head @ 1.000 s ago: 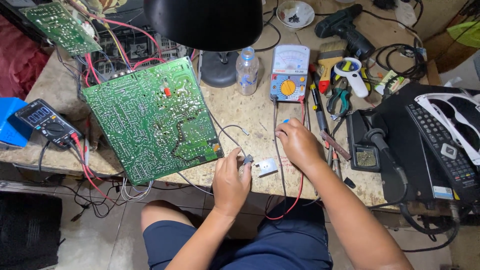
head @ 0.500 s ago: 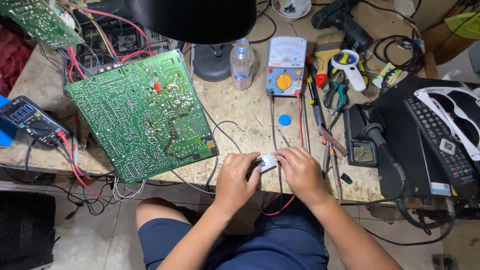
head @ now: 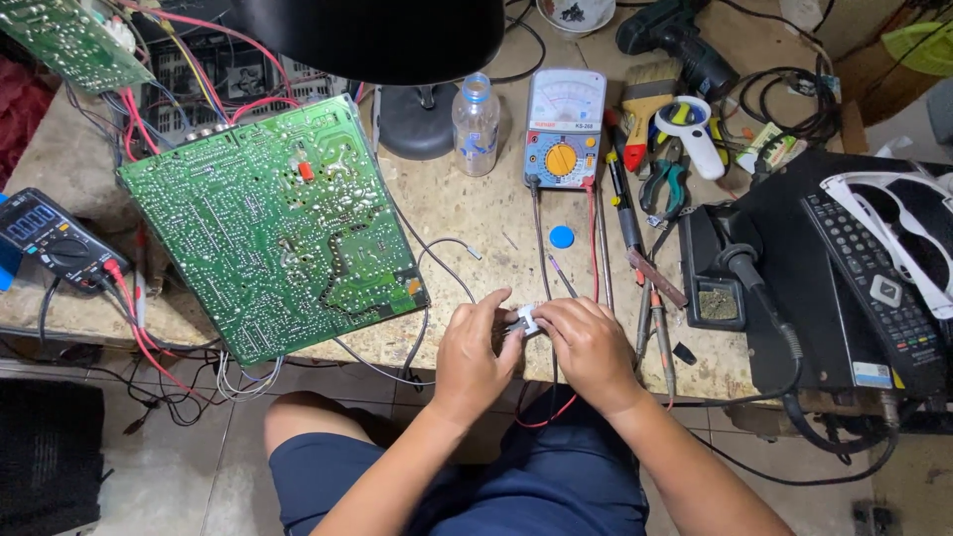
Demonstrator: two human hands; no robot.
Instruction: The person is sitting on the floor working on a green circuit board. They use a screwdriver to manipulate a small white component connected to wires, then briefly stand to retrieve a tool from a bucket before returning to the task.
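Workbench seen from the head camera. Two green printed circuit boards were in view: one large green circuit board (head: 273,223) lying solder side up at the left of the speckled stone-topped bench (head: 476,213), and a second, smaller green board (head: 74,45) at the upper left corner. Two meters were present: one blue-and-white analogue multimeter with an orange dial (head: 563,129) at upper centre, and one dark digital multimeter (head: 50,238) at the left edge. One clear plastic bottle (head: 476,123) stood beside the black lamp base (head: 417,121). One small blue round cap (head: 562,236) lay on the bare bench below the analogue meter. One black remote control (head: 874,278) lay at the right.

Both hands met at the near edge of the bench. The left hand (head: 475,349) and the right hand (head: 586,347) had their fingers curled inward, the fingertips of each pinching one small white plastic part (head: 526,320) held between them, just above the bench edge. The part was mostly hidden by the fingers.
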